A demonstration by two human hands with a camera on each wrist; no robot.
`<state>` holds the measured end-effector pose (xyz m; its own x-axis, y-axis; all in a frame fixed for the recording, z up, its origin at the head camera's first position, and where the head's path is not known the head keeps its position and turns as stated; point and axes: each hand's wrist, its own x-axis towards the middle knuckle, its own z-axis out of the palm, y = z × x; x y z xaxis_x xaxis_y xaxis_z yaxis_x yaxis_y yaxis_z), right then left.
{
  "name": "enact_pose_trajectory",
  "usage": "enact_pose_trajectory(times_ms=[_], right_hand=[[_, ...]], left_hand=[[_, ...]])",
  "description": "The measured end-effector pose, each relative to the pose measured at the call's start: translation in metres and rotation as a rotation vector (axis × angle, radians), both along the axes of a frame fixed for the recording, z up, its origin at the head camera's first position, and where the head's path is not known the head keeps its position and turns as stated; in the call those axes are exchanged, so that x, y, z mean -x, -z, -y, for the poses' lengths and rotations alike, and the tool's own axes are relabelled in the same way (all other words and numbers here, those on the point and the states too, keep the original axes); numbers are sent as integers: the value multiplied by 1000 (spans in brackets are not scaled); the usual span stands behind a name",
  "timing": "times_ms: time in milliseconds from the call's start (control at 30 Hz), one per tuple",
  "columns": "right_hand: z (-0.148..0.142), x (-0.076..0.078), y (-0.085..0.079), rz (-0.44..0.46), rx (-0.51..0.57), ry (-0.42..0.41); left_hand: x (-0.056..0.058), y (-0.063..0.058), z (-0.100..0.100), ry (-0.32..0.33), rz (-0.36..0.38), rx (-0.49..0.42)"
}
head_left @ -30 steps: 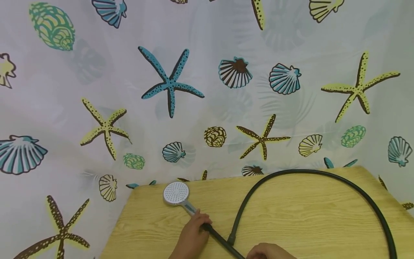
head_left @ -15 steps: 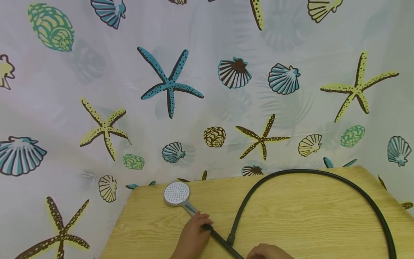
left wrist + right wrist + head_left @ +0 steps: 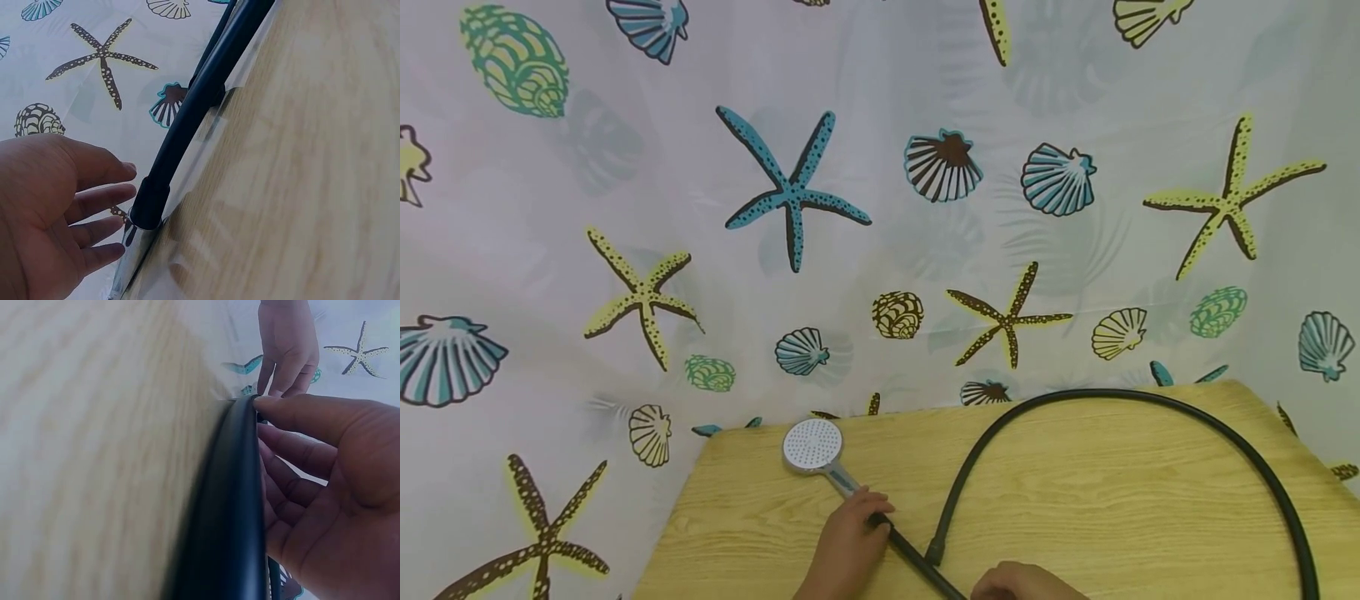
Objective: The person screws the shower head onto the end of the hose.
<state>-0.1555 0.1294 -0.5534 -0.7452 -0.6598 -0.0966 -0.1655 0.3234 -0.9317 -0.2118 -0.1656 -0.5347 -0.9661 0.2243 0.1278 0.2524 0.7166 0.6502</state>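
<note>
A hand shower with a round, pale spray face and a grey handle lies on the wooden tabletop in the head view. Its handle meets a black hose. Over that joint rests my left hand; in the left wrist view its fingers are loosely extended beside the hose's black end sleeve. My right hand is at the bottom edge of the head view, farther along the hose. In the right wrist view its thumb touches the hose's side, fingers loosely bent, their tips partly hidden.
The hose's other end lies against its straight part, and the loop sweeps across the right of the wooden tabletop. A white curtain printed with starfish and shells surrounds the table's back and sides.
The hand shower has shifted very slightly to the right. Both hands stay in nearly the same places.
</note>
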Motion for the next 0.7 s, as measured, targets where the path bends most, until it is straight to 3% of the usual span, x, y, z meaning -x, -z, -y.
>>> enact_pose_trajectory(times_ms=[300,700], right_hand=[[-6,4,-2,-4,28,-28],[-11,5,-8,-25,-21,4]], left_hand=[[-3,-8,-2,-46,14,2],[-4,-10,-3,-35,19,-8]])
